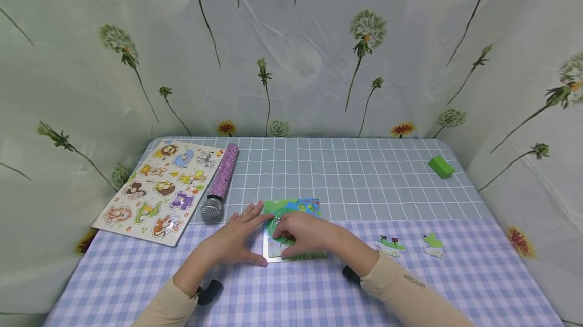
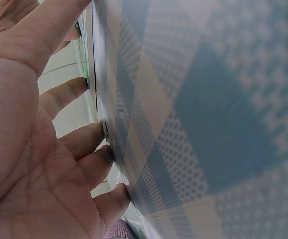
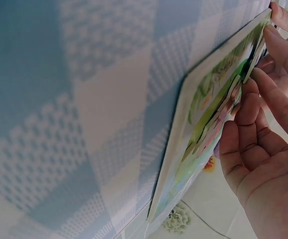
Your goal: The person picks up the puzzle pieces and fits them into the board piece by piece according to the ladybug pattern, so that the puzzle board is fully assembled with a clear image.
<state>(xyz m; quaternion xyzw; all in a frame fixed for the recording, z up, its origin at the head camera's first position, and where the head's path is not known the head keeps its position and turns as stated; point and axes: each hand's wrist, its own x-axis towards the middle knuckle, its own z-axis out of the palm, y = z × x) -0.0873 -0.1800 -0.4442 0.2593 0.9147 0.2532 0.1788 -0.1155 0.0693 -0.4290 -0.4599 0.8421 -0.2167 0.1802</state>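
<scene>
A puzzle board (image 1: 314, 206) with a bright green and blue picture lies on the checked cloth at the middle. My left hand (image 1: 234, 241) rests beside its left edge, fingers spread, thumb at the near left corner. In the left wrist view those fingertips (image 2: 79, 85) touch along the board's rim. Over the board, my right hand (image 1: 307, 231) pinches a puzzle piece (image 3: 253, 62) between thumb and finger, its other fingers curled. That piece is tilted up off the picture in the right wrist view. Most of it is hidden in the head view.
Two loose puzzle pieces (image 1: 389, 247) lie right of the board, the farther one being a green piece (image 1: 432, 245). A green block (image 1: 441, 167) sits at the back right. At left are a glittery pink microphone (image 1: 223, 177) and an animal peg board (image 1: 159, 190).
</scene>
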